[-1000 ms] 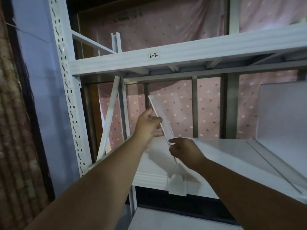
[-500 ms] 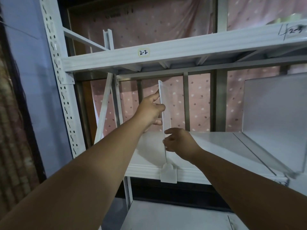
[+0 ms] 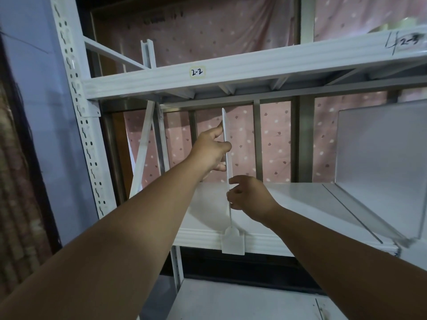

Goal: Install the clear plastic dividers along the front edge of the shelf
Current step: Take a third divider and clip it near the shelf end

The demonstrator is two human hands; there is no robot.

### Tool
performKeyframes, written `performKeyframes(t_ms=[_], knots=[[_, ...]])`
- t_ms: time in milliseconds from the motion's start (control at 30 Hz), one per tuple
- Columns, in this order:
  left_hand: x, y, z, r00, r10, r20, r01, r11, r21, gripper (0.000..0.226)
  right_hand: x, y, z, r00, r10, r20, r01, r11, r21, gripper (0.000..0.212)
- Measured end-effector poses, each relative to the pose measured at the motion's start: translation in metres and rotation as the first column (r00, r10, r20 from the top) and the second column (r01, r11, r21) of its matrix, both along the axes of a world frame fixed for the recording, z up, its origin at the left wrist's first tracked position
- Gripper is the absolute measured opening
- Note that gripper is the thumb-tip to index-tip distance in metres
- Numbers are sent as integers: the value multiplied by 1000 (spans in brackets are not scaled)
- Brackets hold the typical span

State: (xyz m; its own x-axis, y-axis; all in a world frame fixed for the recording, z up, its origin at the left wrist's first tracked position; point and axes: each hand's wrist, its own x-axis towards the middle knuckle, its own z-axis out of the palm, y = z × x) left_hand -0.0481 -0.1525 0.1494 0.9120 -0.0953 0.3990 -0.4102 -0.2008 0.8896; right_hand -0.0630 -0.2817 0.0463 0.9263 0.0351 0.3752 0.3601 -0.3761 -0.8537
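A clear plastic divider [image 3: 227,162] stands upright and edge-on to me on the white shelf [image 3: 300,197]. Its white clip [image 3: 233,241] hangs over the shelf's front edge. My left hand [image 3: 211,150] grips the divider's upper part, thumb on the near edge and fingers behind the panel. My right hand [image 3: 248,197] sits against the divider lower down, its fingers loosely curled beside the edge. A second clear divider [image 3: 379,167] stands on the same shelf to the right.
An upper shelf beam [image 3: 231,72] labelled 2-2 runs overhead. A perforated white upright post [image 3: 76,107] stands at the left. A diagonal brace [image 3: 143,153] crosses behind. Pink dotted cloth covers the back. A lower shelf [image 3: 242,301] lies below.
The divider swung from tilted to upright, and its clip settled on the shelf's front edge. My left hand rose along the panel. My right hand's pinch loosened.
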Motion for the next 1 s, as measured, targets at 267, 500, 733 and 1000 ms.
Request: performKeyframes(t_ms=[267, 500, 733, 1000], knots=[[2, 4, -4, 1000, 0, -22, 0, 1000, 3, 69, -2, 0, -2, 999, -13, 31, 15, 999, -44, 39], [6, 3, -8, 1000, -14, -9, 14, 999, 46, 61, -1, 5, -7, 980, -123, 154, 153, 968, -197, 29], [8, -2, -23, 999, -28, 32, 26, 997, 71, 50, 4, 9, -23, 970, -180, 162, 209, 960, -188, 12], [10, -4, -30, 999, -28, 44, 25, 997, 68, 51, 5, 11, -31, 955, -207, 214, 248, 950, -188, 14]])
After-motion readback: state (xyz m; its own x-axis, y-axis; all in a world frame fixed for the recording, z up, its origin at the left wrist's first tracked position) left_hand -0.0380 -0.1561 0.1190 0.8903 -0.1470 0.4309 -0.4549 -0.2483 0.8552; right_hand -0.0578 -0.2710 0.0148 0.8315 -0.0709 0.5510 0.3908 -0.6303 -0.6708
